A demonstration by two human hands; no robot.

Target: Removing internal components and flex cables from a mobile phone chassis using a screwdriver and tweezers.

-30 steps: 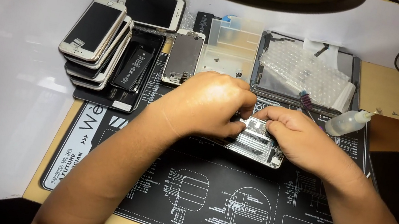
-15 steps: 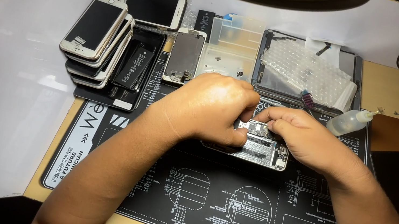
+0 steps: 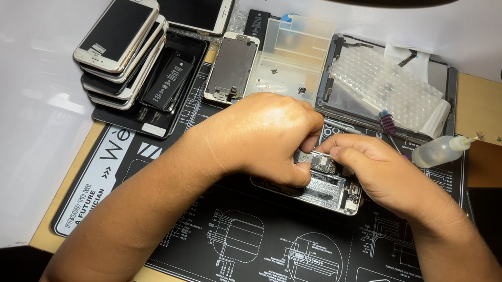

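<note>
An opened phone body (image 3: 329, 194) with bare metal innards lies on a black printed work mat (image 3: 259, 252). My left hand (image 3: 262, 137) curls over its upper left part and holds it down. My right hand (image 3: 377, 175) comes in from the right, its fingertips pinched on a small circuit board (image 3: 315, 162) just above the phone body. The fingertips of both hands meet over that board. Most of the phone's top half is hidden under my hands.
At the back left is a stack of phones (image 3: 118, 42), a white phone (image 3: 189, 7), a black battery (image 3: 166, 81) and a screen assembly (image 3: 231, 68). Behind the hands are a clear tray (image 3: 293, 55), a bubble-wrapped tablet (image 3: 386, 86), a squeeze bottle (image 3: 439, 151) and a purple-collared tool (image 3: 385, 122).
Both hands stay over the phone body with only small finger movements. The phone body has shifted slightly toward me and to the right.
</note>
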